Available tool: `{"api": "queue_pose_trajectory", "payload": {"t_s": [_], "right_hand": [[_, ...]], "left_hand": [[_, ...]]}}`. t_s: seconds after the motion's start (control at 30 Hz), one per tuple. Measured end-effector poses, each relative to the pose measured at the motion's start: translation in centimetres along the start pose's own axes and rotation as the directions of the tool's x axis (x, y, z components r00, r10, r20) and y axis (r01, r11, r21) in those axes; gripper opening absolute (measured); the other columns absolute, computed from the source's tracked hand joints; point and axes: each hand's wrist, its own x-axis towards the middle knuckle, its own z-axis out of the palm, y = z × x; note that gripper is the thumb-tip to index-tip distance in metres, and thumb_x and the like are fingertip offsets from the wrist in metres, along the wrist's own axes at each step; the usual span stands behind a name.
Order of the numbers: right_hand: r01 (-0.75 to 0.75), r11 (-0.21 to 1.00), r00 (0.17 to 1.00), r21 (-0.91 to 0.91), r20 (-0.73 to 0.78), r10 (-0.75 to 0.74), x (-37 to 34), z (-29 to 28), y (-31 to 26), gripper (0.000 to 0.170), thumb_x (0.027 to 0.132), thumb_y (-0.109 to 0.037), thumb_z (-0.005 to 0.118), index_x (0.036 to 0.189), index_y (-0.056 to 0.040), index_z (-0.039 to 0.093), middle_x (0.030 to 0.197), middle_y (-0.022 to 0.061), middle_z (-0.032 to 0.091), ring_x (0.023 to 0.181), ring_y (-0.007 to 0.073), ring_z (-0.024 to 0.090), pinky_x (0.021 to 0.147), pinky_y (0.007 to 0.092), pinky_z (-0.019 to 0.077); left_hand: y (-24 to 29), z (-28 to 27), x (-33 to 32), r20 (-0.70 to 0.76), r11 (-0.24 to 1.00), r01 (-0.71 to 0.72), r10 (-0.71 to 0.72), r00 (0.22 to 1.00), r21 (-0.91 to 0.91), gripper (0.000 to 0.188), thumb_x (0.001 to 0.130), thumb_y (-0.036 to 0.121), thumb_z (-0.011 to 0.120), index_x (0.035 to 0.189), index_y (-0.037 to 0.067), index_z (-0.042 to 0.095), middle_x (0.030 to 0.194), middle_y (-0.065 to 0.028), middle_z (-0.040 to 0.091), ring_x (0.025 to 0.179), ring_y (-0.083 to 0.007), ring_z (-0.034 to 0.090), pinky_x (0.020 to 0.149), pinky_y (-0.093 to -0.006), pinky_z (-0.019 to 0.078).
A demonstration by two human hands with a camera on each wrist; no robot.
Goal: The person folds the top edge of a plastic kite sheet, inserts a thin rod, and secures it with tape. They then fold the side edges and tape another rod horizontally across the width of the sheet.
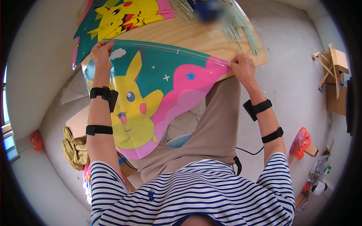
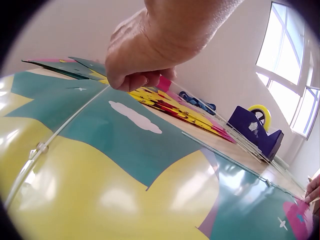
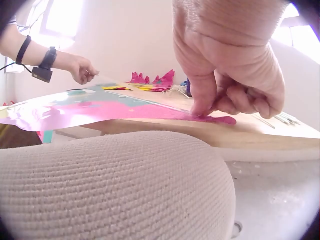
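A thin printed kite (image 1: 151, 86), green, pink and yellow with a cartoon figure, stretches between both hands over the lap and the table's near edge. My left hand (image 1: 101, 56) pinches its green corner at the upper left. At the opposite end, my right hand (image 1: 243, 69) grips the pink tip between thumb and curled fingers. A slim pale rod (image 1: 178, 51) runs along the far edge of the kite. Another rod (image 2: 60, 127) crosses the sheet in the left wrist view, leading up to the left hand.
More printed kite sheets (image 1: 132, 17) lie stacked at the far left of the wooden table (image 1: 196, 37). Bundles of pale rods (image 1: 241, 32) rest at the far right, near a blue tape dispenser (image 2: 255, 130). Wood scraps and a cardboard box (image 1: 335, 98) stand along the right wall.
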Motion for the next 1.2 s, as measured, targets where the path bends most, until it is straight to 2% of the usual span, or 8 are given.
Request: {"api": "queue_pose_trajectory", "payload": {"t_s": [0.1,0.57,0.77,0.87,0.97,1.2], "right_hand": [[0.117,0.992,0.985,-0.041,-0.120,-0.121,-0.4,0.9,0.7,0.016,0.071,-0.019,0.077,0.073,-0.0059,0.070,0.083,0.0128,0.069,0.087,0.0320,0.066,0.078,0.0424,0.0513],[0.110,0.993,0.988,0.032,-0.112,-0.106,-0.4,1.1,0.9,0.016,0.071,-0.017,0.078,0.073,-0.0047,0.068,0.082,0.0125,0.067,0.085,0.0327,0.064,0.076,0.0434,0.0496],[0.100,0.994,0.992,0.050,-0.085,-0.095,-0.3,1.0,0.9,0.016,0.071,-0.017,0.078,0.072,-0.0038,0.068,0.083,0.0124,0.067,0.084,0.0330,0.064,0.076,0.0433,0.0496],[0.116,0.992,0.990,0.049,-0.088,-0.112,-0.3,0.9,0.9,0.016,0.071,-0.017,0.078,0.072,-0.0035,0.068,0.083,0.0127,0.067,0.083,0.0331,0.064,0.075,0.0433,0.0496],[0.114,0.992,0.991,0.050,-0.078,-0.110,-0.3,0.8,0.9,0.016,0.071,-0.016,0.078,0.072,-0.0033,0.068,0.083,0.0132,0.067,0.083,0.0332,0.064,0.075,0.0433,0.0497],[0.096,0.994,0.994,0.048,-0.058,-0.093,-0.2,0.7,0.7,0.016,0.071,-0.016,0.079,0.073,-0.0027,0.069,0.082,0.0143,0.067,0.083,0.0334,0.065,0.075,0.0431,0.0500]], "left_hand": [[-0.3,0.0,0.1,-0.006,1.000,-0.017,0.017,1.000,0.012,0.013,0.075,0.003,0.080,0.084,0.003,0.072,0.073,-0.0013,0.066,0.063,-0.0110,0.056,0.055,-0.0255,0.0394],[-0.6,1.9,-0.2,-0.049,0.988,-0.122,0.126,0.991,0.092,0.012,0.074,0.003,0.081,0.081,-0.001,0.072,0.070,-0.0031,0.065,0.060,-0.0110,0.055,0.057,-0.0274,0.0456],[-0.9,2.4,0.0,-0.058,0.994,-0.080,0.085,0.995,0.078,0.014,0.073,0.006,0.083,0.081,-0.001,0.072,0.070,-0.0030,0.065,0.060,-0.0112,0.055,0.057,-0.0278,0.0458],[-1.0,2.6,0.0,-0.072,0.983,-0.065,0.078,0.994,0.170,0.011,0.078,0.007,0.081,0.083,0.002,0.073,0.076,-0.0022,0.068,0.064,-0.0115,0.057,0.060,-0.0267,0.0479],[-0.6,2.9,-0.3,-0.107,0.977,-0.038,0.062,0.992,0.211,0.012,0.078,0.008,0.082,0.084,0.002,0.073,0.077,-0.0027,0.069,0.065,-0.0118,0.058,0.061,-0.0270,0.0492],[-0.6,3.3,-0.2,-0.122,0.971,-0.040,0.070,0.990,0.234,0.014,0.077,0.009,0.083,0.084,0.002,0.073,0.077,-0.0034,0.070,0.065,-0.0125,0.060,0.060,-0.0279,0.0500]]}}
